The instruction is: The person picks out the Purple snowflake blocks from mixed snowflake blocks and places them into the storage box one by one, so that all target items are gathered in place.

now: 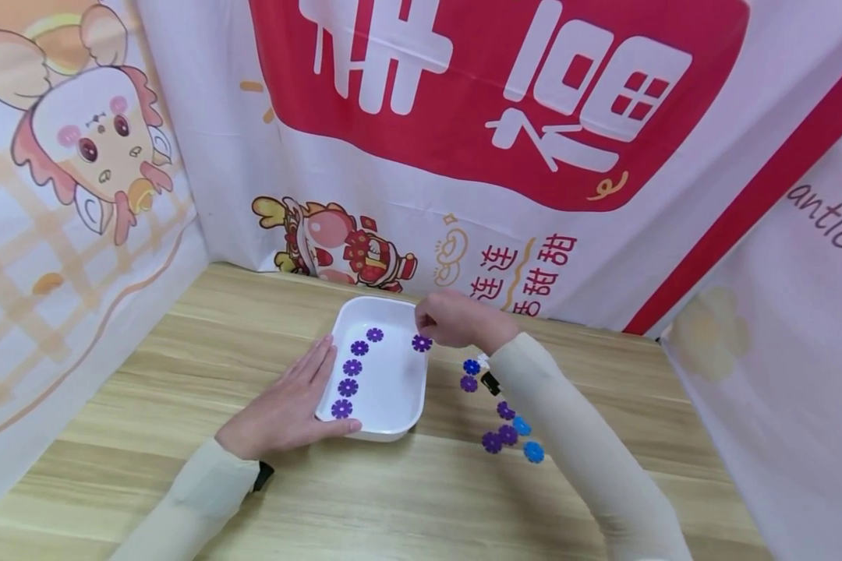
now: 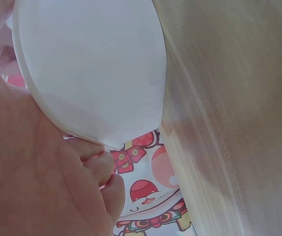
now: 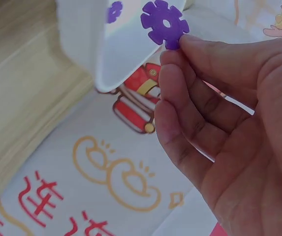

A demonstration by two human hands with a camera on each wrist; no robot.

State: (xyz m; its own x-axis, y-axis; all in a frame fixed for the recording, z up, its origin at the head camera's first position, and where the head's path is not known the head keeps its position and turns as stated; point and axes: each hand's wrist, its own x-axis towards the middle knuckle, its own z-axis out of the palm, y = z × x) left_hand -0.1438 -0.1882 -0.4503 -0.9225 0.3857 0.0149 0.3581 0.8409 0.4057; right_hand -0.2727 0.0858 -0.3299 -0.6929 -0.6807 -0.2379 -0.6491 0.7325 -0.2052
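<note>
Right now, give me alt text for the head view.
A right hand pinches a purple notched disc at the right edge of a white tray; the left hand touches the opposite side. Inside, five purple discs form a row; purple and blue discs lie on the wooden table.

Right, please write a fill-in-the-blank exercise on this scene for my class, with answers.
The right hand pinches a ____ flower-shaped piece.
Inside the tray, the row of pieces numbers ____.
The tray is coloured ____.
In the head view, the light blue pieces on the table lie to the ____ of the tray.

Missing words: purple; five; white; right.
</note>
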